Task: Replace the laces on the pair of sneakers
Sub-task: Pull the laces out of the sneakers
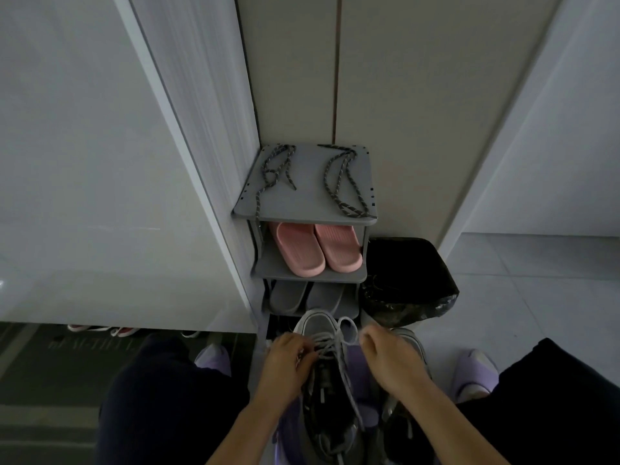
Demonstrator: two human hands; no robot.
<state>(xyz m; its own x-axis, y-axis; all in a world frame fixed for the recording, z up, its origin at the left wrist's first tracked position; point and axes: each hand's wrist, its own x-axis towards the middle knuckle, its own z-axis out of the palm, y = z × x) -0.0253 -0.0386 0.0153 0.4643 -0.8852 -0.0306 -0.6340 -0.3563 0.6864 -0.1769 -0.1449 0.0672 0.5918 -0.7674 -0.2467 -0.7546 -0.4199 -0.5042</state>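
Observation:
A grey sneaker (315, 322) stands toe-away between my knees, threaded with a light grey lace (335, 347). My left hand (288, 359) pinches the lace at the sneaker's left eyelets. My right hand (389, 355) pinches a loop of the same lace and holds it out to the right. The second sneaker (407, 340) lies behind my right hand, mostly hidden. Two dark speckled laces, one on the left (273, 171) and one on the right (345, 179), lie loose on top of the grey shoe rack (303, 206).
Pink slippers (317, 248) sit on the rack's middle shelf, grey slippers (305, 297) below them. A black bin bag (407, 280) stands right of the rack. A white cabinet (117, 196) fills the left. My purple slippers (474, 370) rest on the pale tile floor.

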